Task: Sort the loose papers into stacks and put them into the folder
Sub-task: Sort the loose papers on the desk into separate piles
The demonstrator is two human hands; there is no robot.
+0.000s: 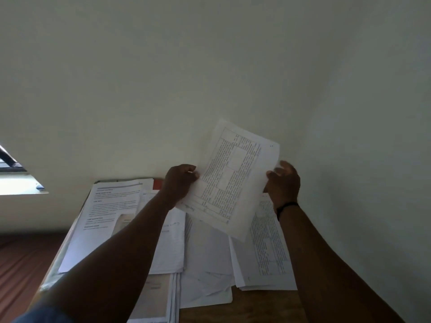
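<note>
A printed sheet with a table [229,178] is held up above the table, tilted. My left hand [179,183] grips its left edge with thumb on top. My right hand [284,180] holds the right edge, fingers curled behind it. Below lie loose papers: a printed stack with headings [105,215] at left, handwritten lined sheets [170,245] in the middle, blank crumpled sheets [207,264] and a stack of table printouts [268,252] at right. A bit of red [158,184], perhaps a folder, shows at the back under the papers.
The wooden table [256,306] stands against a pale wall [210,66] that also runs along the right side. A window [14,176] is at the left. A reddish-brown floor or cloth [21,264] lies left of the table.
</note>
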